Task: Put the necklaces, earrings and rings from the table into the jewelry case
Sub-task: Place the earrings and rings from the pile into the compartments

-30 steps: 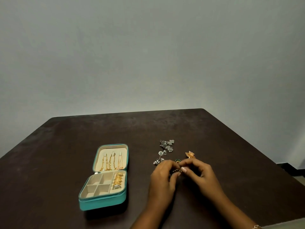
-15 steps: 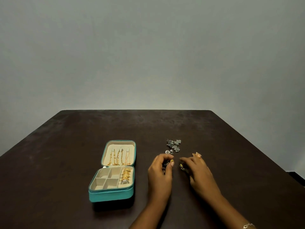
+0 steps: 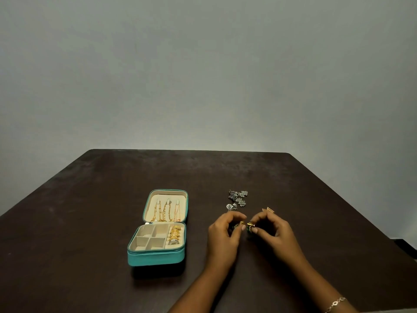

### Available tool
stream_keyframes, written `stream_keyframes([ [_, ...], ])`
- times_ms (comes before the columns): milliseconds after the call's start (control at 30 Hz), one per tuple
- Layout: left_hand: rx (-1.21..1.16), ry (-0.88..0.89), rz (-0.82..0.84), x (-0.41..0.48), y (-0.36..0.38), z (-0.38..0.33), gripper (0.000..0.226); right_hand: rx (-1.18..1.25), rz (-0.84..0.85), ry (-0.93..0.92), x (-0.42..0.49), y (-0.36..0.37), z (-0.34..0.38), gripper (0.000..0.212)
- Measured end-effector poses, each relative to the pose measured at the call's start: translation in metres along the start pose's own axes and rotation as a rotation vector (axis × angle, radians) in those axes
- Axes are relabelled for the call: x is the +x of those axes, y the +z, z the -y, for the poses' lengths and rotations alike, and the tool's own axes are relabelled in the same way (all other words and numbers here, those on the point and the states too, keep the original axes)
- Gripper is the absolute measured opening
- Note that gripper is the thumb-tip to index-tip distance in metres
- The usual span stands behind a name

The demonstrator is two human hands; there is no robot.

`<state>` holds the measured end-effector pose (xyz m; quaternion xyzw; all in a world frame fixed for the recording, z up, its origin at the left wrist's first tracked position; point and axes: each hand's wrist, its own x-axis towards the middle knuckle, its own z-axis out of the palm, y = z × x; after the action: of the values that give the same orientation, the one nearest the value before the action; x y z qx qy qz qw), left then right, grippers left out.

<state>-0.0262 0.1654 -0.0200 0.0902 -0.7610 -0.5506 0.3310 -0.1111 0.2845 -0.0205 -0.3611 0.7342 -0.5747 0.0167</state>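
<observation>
Fingers clamped: left hand on gold piece, right hand on green piece, perhaps earrings.

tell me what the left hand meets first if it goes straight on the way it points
Likely the nearest silver earring of the loose cluster just beyond the left hand, though depth is unclear.

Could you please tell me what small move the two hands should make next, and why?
Probably the left hand should carry its small gold jewelry piece leftward to the open teal jewelry case. Both hands pinch pieces, the right hand a green-and-gold jewelry piece, and the case's front cream compartments look empty.
</observation>
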Motion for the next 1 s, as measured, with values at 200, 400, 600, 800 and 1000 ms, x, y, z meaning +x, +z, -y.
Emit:
stream_keyframes([
  [200, 0.007, -0.004, 0.038, -0.001, 0.000, 0.003, 0.023, 0.078, 0.051, -0.049, 0.000, 0.001, -0.001, 0.022],
  [400, 0.009, -0.019, 0.022, -0.001, 0.000, 0.000, 0.028, 0.129, 0.071, -0.025, -0.001, 0.002, -0.003, 0.017],
  [600, -0.013, -0.026, 0.028, -0.002, -0.001, -0.001, 0.030, 0.089, 0.062, -0.034, 0.000, 0.001, -0.009, 0.018],
  [800, -0.005, -0.020, -0.002, -0.004, 0.000, -0.002, 0.028, 0.077, 0.060, -0.057, 0.001, 0.001, -0.009, 0.013],
  [1000, -0.064, 0.034, -0.012, -0.007, -0.007, -0.018, 0.018, 0.161, 0.058, -0.038, -0.001, -0.001, -0.004, 0.015],
])
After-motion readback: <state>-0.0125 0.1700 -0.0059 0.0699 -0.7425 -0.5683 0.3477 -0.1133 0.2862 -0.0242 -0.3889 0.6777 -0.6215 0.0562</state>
